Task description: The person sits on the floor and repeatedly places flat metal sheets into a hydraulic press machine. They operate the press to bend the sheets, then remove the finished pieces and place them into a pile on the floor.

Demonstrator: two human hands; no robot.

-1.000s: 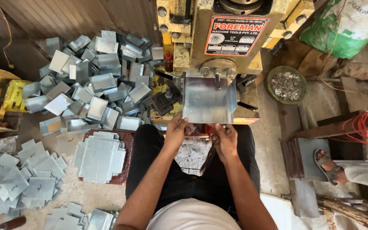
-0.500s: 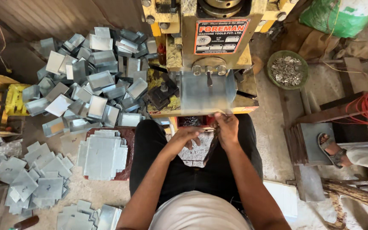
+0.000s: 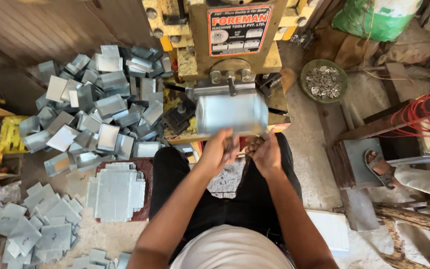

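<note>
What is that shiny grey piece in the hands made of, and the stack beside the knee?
The bent piece held by the left hand and right hand looks like thin sheet metal, perhaps galvanised: pale grey, dull sheen. The stack of flat blanks shows the same grey sheen, likely the same metal.

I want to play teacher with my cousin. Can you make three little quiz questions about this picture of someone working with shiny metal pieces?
1. True or false: both hands are at the near edge of the metal sheet on the yellow press machine.
2. Which lies nearer the person's left knee: A, the flat stack of sheets, or B, the green bowl of small parts?
3. What fills the floor left of the machine?

Key
1. True: left hand and right hand.
2. A.
3. A heap of bent metal pieces.
</note>
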